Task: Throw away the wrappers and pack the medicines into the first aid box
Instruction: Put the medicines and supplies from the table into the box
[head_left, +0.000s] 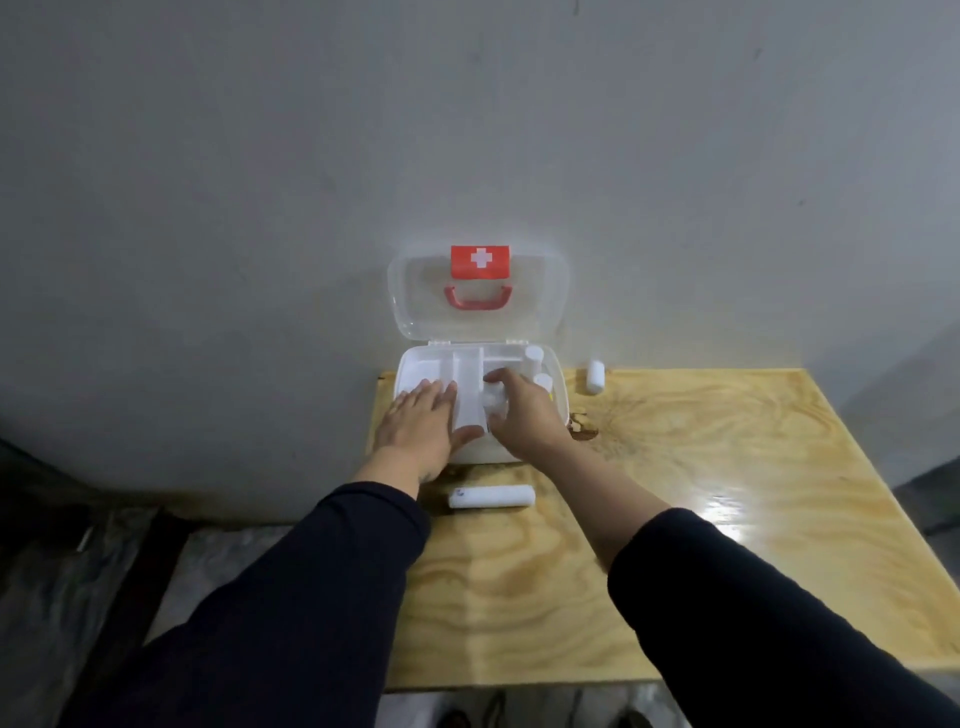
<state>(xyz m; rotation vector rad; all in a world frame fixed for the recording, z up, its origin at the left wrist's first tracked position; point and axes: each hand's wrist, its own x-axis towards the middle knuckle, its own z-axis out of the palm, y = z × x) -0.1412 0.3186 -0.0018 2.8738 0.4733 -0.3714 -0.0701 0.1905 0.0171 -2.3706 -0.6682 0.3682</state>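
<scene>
A white first aid box (415, 366) stands open at the table's far left corner, its clear lid (550, 291) with a red cross label and red handle leaning on the wall. My left hand (423, 421) lies flat on the box's left front part, fingers spread. My right hand (524, 410) reaches into the middle compartment and grips a small white bottle (491, 397). Two white bottles (535, 358) stand upright in the box's right side. A white tube (491, 496) lies on the table just in front of the box. Another white bottle (596, 376) lies right of the box.
The wooden table (701, 493) stretches to the right and toward me. A grey wall stands directly behind the box. Dark floor and bags lie to the left of the table.
</scene>
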